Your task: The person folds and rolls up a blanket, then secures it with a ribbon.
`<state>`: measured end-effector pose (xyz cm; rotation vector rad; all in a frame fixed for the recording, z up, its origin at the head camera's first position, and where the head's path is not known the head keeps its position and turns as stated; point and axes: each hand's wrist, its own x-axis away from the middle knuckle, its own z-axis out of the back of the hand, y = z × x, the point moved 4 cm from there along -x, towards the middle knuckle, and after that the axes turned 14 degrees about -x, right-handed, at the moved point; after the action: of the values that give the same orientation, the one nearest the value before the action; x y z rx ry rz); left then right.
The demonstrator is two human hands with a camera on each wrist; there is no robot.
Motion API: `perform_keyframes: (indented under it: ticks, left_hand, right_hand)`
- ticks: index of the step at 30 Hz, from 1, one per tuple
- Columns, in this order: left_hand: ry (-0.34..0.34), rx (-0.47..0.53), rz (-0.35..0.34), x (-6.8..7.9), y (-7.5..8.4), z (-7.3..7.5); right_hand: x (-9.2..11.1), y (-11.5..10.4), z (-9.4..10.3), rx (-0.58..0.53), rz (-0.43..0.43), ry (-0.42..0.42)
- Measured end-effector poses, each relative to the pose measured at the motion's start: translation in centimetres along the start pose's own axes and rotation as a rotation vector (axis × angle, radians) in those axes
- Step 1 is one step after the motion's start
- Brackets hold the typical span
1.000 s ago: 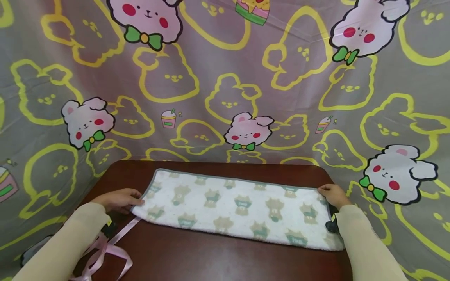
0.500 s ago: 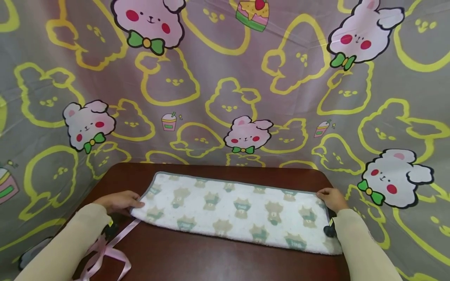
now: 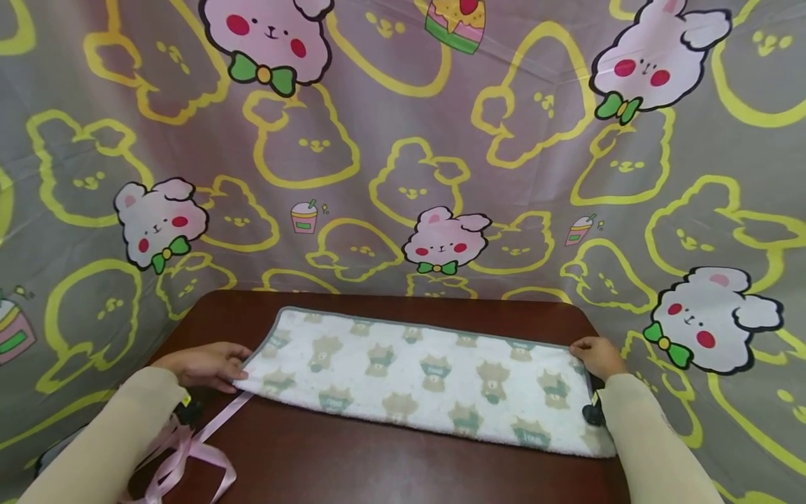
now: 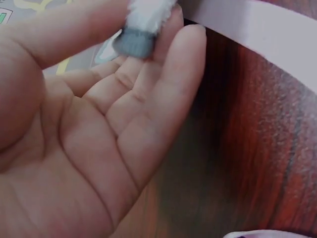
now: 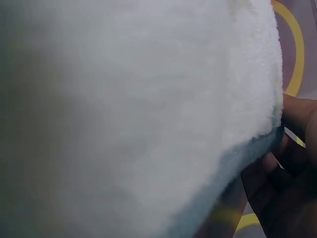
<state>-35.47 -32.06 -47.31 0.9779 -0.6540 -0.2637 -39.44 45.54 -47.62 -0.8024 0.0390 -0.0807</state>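
Across the bench (image 3: 352, 465) from me lies a white towel (image 3: 462, 388) with bears on it, apparently folded lengthwise. The left hand (image 3: 204, 365) pinches its near-left corner between thumb and fingers; the right hand's (image 3: 601, 355) fingers grip the far-right corner. I'd call this straightening the towel by its ends; the next move seems to call for an even pull on both corners, clear of the pink ribbon (image 3: 222, 418) by the left hand. Some bears carry lettering, too small to read; I spot no brand.
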Motion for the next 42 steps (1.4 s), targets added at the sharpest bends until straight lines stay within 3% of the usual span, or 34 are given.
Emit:
perform_keyframes:
  ticks: [5, 14, 26, 35, 42]
  left_hand:
    - [0.04, -0.023, -0.01, -0.3, -0.1, 0.5]
    - [0.179, -0.064, 0.026, -1.1, -0.7, 1.5]
    - [0.281, -0.085, 0.064, -1.4, -1.2, 2.3]
    - [0.392, -0.105, 0.089, -1.1, -1.9, 3.6]
    - [0.47, -0.137, 0.103, -1.5, -2.3, 4.3]
  right_hand:
    - [0.4, 0.1, 0.1, 0.009, -0.008, 0.0]
    - [1.2, 0.4, 0.4, 0.014, -0.011, -0.021]
    - [3.4, -0.1, 0.6, 0.024, -0.002, -0.04]
    - [5.2, -0.3, 0.0, -0.037, -0.1, -0.16]
    - [6.6, -1.2, 0.0, -0.063, -0.102, -0.218]
